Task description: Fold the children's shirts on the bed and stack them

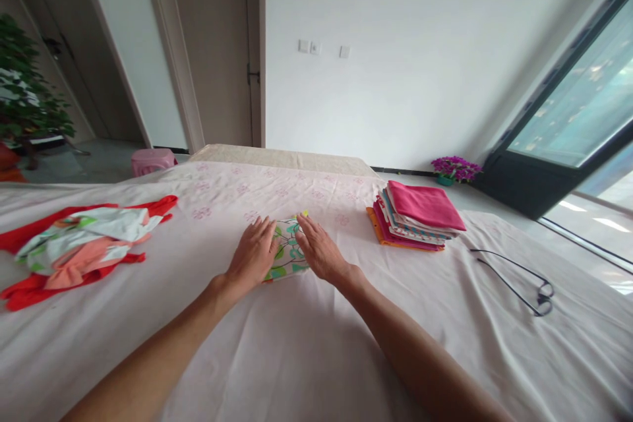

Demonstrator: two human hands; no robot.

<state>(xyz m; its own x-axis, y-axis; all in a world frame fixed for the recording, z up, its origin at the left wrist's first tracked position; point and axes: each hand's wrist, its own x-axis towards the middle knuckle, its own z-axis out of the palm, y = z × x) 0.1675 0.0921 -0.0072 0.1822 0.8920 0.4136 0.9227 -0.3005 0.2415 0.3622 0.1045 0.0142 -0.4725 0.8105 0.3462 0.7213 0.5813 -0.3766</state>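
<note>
Left hand (252,249) and right hand (320,249) lie flat on folded patterned cloth (289,254), each grip unclenched, clasping nothing.

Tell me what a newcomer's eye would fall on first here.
Probably the heap of red, white and coral cloth at far left, vivid against the pale sheet. Next, perhaps, the neat folded stack, bright pink on top, right of centre. Between them, the left hand and right hand lie on a folded green-patterned cloth.
</note>
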